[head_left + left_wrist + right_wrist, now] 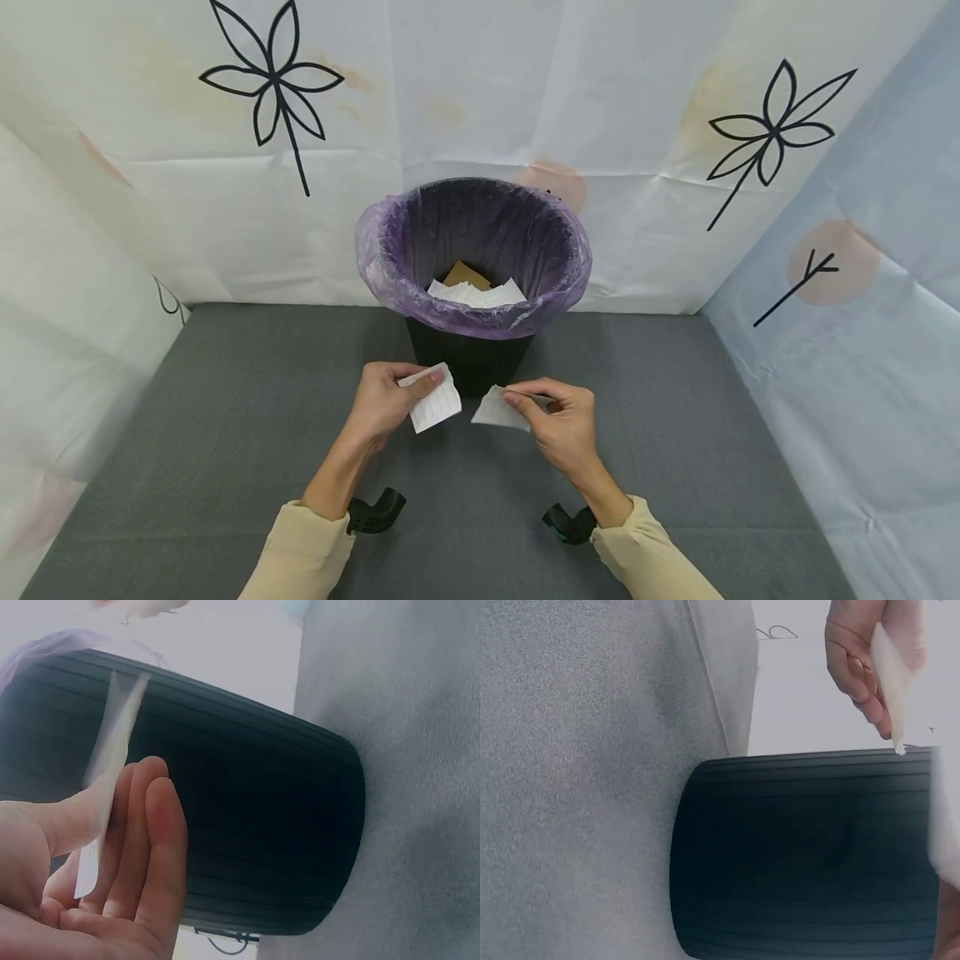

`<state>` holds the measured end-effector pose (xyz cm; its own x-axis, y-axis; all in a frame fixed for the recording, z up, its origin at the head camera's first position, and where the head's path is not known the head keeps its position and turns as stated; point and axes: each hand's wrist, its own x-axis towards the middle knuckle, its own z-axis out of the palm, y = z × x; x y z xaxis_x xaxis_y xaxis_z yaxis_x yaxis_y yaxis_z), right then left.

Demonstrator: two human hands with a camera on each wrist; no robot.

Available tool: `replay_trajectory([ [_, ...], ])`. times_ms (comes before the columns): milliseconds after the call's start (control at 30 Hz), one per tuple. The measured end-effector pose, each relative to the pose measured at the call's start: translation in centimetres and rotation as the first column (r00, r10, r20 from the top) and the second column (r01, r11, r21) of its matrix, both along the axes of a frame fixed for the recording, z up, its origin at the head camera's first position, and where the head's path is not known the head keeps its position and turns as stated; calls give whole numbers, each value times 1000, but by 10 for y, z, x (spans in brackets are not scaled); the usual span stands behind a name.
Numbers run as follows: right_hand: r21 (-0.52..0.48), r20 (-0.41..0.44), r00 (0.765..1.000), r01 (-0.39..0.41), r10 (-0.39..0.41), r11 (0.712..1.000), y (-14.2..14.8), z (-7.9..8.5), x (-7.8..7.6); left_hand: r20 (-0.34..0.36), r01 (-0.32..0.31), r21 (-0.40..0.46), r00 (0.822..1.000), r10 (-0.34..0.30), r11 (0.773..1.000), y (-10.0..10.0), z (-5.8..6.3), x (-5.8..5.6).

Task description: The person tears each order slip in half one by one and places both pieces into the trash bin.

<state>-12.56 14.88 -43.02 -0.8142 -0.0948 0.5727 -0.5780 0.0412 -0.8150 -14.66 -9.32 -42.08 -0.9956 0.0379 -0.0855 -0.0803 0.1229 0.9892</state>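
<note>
My left hand (378, 404) pinches a torn piece of lined white paper (437, 406) between thumb and fingers. In the left wrist view this paper (116, 746) stands edge-on, with the fingertips behind it. My right hand (567, 423) pinches a second white paper piece (495, 412) by its upper edge. The two pieces are apart, with a small gap between them. Just beyond both hands stands a black trash bin (465, 358) lined with a purple plastic bag (378, 258). Crumpled white paper (480, 296) and a brown piece (465, 276) lie inside it.
The bin rests on a grey cloth-covered surface (247, 467), close to a white backdrop (480, 100) with leaf drawings. A light blue sheet (885, 350) hangs on the right. Black wrist cameras (377, 512) sit on both wrists. A thin dark cord (171, 302) hangs at the left.
</note>
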Motion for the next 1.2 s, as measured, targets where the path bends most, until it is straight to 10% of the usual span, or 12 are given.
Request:
replay_trajectory([
  [700,115,136,988,55,-71,992,24,10,3,-182,75,-168,978,-106,983,-5,23,17],
  [1200,151,78,997,10,-22,988,39,61,4,-266,131,-148,949,-167,980,-18,75,21],
])
